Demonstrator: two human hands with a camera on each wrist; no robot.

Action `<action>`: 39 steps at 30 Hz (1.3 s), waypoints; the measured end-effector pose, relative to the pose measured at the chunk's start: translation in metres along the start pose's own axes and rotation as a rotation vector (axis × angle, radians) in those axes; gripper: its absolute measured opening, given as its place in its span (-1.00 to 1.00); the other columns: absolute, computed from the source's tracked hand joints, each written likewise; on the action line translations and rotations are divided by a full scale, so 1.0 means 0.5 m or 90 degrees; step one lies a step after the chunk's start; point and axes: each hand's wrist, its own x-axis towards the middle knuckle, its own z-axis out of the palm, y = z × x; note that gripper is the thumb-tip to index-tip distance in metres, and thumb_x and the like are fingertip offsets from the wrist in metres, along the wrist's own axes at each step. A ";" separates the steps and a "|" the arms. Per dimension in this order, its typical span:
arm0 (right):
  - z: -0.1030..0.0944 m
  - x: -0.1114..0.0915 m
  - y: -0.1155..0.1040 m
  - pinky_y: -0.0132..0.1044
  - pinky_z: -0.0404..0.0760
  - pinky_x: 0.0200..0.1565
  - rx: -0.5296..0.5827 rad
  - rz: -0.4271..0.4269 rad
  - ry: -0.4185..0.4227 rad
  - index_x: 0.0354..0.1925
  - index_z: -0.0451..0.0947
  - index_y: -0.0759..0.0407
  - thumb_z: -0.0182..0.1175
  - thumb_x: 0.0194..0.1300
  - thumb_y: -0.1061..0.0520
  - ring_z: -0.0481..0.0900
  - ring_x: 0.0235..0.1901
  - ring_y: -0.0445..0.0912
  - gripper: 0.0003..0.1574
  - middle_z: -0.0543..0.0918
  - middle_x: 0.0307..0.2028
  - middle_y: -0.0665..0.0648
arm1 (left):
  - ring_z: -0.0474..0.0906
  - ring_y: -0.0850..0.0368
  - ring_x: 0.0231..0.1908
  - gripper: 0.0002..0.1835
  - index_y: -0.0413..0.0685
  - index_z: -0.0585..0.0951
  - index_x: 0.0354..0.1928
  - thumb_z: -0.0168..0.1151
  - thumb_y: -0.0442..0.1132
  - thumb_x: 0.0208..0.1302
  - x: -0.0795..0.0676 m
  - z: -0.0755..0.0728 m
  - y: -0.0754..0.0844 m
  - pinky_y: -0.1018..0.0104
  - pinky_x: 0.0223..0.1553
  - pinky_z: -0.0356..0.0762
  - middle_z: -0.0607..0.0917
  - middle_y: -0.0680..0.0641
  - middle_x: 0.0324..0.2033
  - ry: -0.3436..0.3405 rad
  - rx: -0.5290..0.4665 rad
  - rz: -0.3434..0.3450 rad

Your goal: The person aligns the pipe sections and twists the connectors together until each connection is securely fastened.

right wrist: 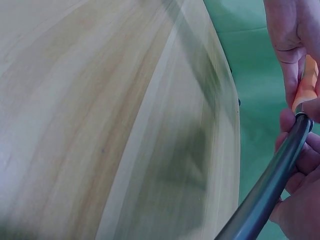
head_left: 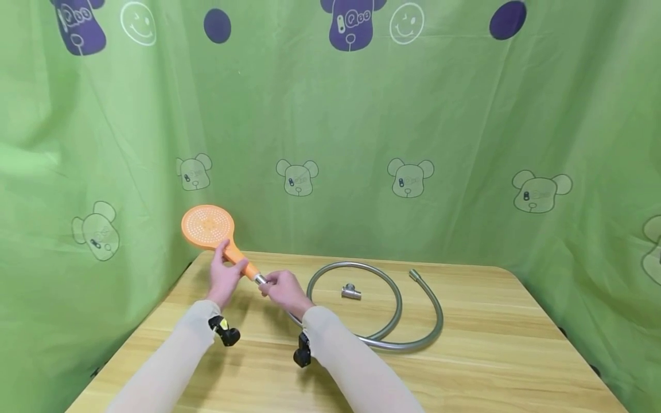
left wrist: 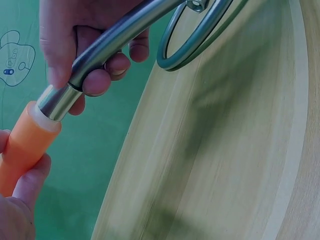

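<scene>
From my place I watch two bare hands at work. The left grip [head_left: 225, 278] holds the orange shower head [head_left: 207, 225] by its handle, with the thumb and fingers on it. The round disc is beyond this grip, a little to its left, and its face with small holes is turned to me. From the disc the handle slopes down to the right, so its lower end lies between the two grips.

The right grip [head_left: 286, 291] is closed around the end of the metal hose [head_left: 399, 301], just beside the left one. There the metal connector [left wrist: 59, 104] sits against the white ring [left wrist: 44, 118] at the handle's lower end, in line with it; how deep it goes in, I cannot tell.

To the right of the right grip, the hose lies in a loop on the wooden tabletop [head_left: 490, 344]. Inside this loop is a small metal fitting [head_left: 351, 292], and farther right is the free end [head_left: 415, 274] of the hose.
</scene>
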 end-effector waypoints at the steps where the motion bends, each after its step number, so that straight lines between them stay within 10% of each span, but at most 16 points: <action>1: 0.000 0.000 0.000 -0.43 0.44 -0.53 0.001 0.002 0.002 -0.14 0.71 0.24 0.34 0.27 0.13 0.45 -0.54 -0.21 -0.76 0.69 -0.45 0.02 | 0.48 -0.07 0.04 -0.08 0.21 0.07 0.59 0.20 -0.51 0.31 0.001 0.000 0.000 0.44 -0.01 0.67 0.22 -0.32 0.28 0.002 -0.001 -0.002; 20: 0.002 0.012 0.004 -0.42 0.56 -0.48 0.034 -0.003 0.009 -0.26 0.57 0.23 0.34 0.30 0.16 0.72 -0.29 0.16 -0.84 0.72 -0.46 0.08 | 0.49 -0.06 0.02 -0.10 0.18 0.10 0.58 0.22 -0.50 0.30 -0.004 0.002 0.008 0.43 -0.02 0.68 0.24 -0.30 0.24 0.013 0.019 0.023; 39: 0.007 0.008 0.001 -0.38 0.55 -0.47 0.021 0.007 -0.002 -0.05 0.46 0.20 0.43 0.20 0.10 0.56 -0.49 -0.15 -0.55 0.64 -0.41 0.08 | 0.49 -0.06 0.00 -0.12 0.16 0.13 0.56 0.23 -0.50 0.28 -0.009 -0.001 0.003 0.46 -0.08 0.69 0.27 -0.32 0.25 0.031 0.031 0.032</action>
